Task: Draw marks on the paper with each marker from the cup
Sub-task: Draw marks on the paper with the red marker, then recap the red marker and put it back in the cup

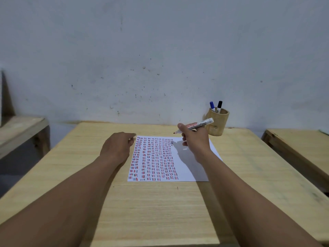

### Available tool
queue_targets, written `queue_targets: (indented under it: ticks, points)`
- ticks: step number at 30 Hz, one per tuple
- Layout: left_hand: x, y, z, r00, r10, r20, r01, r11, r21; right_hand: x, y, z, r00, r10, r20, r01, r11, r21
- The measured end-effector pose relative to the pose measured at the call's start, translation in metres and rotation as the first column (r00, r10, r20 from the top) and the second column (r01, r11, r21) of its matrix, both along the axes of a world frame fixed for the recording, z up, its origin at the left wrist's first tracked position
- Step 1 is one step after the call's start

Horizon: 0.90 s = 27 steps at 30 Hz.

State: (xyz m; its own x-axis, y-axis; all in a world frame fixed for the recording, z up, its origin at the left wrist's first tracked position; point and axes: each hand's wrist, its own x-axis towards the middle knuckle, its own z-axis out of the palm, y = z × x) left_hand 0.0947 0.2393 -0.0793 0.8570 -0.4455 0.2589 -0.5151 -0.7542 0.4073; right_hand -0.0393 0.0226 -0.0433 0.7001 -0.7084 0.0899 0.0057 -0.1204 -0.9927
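A white paper lies on the wooden table, filled on its left and middle with columns of short red, black and blue marks. My right hand grips an uncapped white marker, its tip hovering just above the paper's far edge. My left hand rests curled at the paper's top left corner; whether it holds a cap is hidden. At the far right stands a wooden cup holding a blue-capped marker and a black-capped marker.
A grey wall rises right behind the table. Another wooden table stands to the right across a gap, and a wooden bench to the left.
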Motion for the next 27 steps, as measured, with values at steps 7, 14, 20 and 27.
queue_targets:
  ticks: [7, 14, 20, 27]
  points:
    - [-0.025, -0.009, 0.028, 0.997, 0.042, -0.069, -0.064, 0.935, -0.35, -0.007, 0.015, 0.013, 0.997, 0.05, 0.063, -0.066, 0.956, 0.286]
    - [-0.057, -0.037, 0.074, 0.926, -0.19, -0.325, -0.092, 0.723, -0.685, -0.017, 0.025, 0.025, 0.984, 0.065, 0.164, -0.115, 0.942, 0.317]
    - [-0.077, -0.055, 0.094, 0.855, -0.329, -0.401, -0.087, 0.671, -0.736, -0.028, 0.021, 0.042, 0.968, 0.045, 0.247, -0.136, 0.921, 0.365]
    - [-0.09, -0.069, 0.104, 0.838, -0.358, -0.412, -0.082, 0.664, -0.744, -0.041, 0.012, 0.051, 0.959, 0.044, 0.279, -0.147, 0.922, 0.359]
